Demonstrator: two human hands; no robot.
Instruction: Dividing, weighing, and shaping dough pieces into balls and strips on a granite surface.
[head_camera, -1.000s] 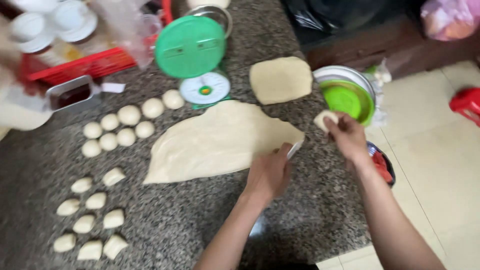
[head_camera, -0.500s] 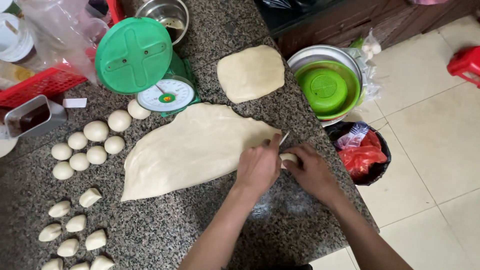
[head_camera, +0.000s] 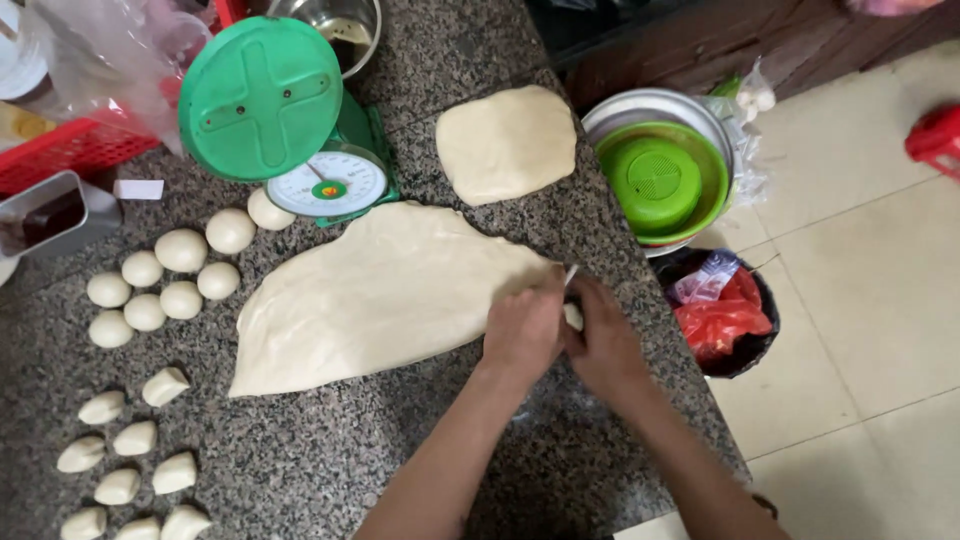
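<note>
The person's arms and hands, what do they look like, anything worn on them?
Both forearms are bare as far as the bottom edge of the picture, with no sleeves in view. The left hand and the right hand wear no gloves. No rings, watch or bracelets show, though the picture is slightly blurred.

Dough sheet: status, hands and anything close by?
Both hands at sheet's right edge: left hand on dough sheet, right hand pinching a small dough piece. Scale touches sheet's top edge.

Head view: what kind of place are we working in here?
Probably a small food-prep kitchen or bakery counter: a granite counter holds a large dough sheet, rolled dough balls and a green scale. Both hands work at the sheet's edge.
</note>
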